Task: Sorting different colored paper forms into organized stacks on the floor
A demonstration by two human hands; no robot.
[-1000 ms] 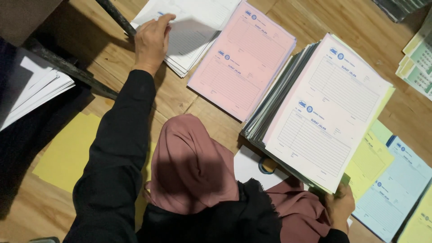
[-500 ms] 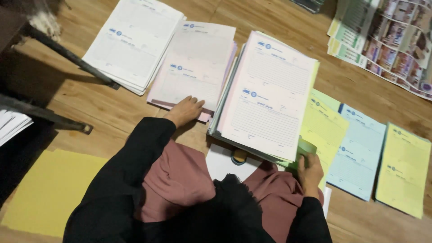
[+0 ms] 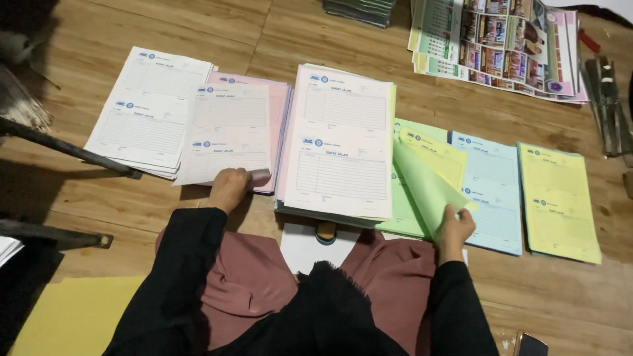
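Observation:
My left hand (image 3: 229, 188) pinches the near edge of a pale sheet (image 3: 227, 132) lying on the pink stack of forms (image 3: 282, 105). My right hand (image 3: 453, 225) holds the lower corner of a green sheet (image 3: 425, 181), lifted and curled above the green stack (image 3: 403, 211). Between my hands rests a thick collated pile with a white form on top (image 3: 339, 142). A white stack (image 3: 148, 109) lies at the far left. Blue (image 3: 491, 191) and yellow (image 3: 557, 198) stacks lie to the right.
Everything lies on a wooden floor (image 3: 79, 198). Colourful printed sheets (image 3: 501, 46) are spread at the back right. A dark metal leg (image 3: 66, 148) crosses at the left. A yellow sheet (image 3: 72, 316) lies near my left knee. A white sheet (image 3: 306, 247) sits under my lap.
My left hand moved from the white stack at the far left to the pink stack. My right hand left the thick pile's corner and lifted a green sheet.

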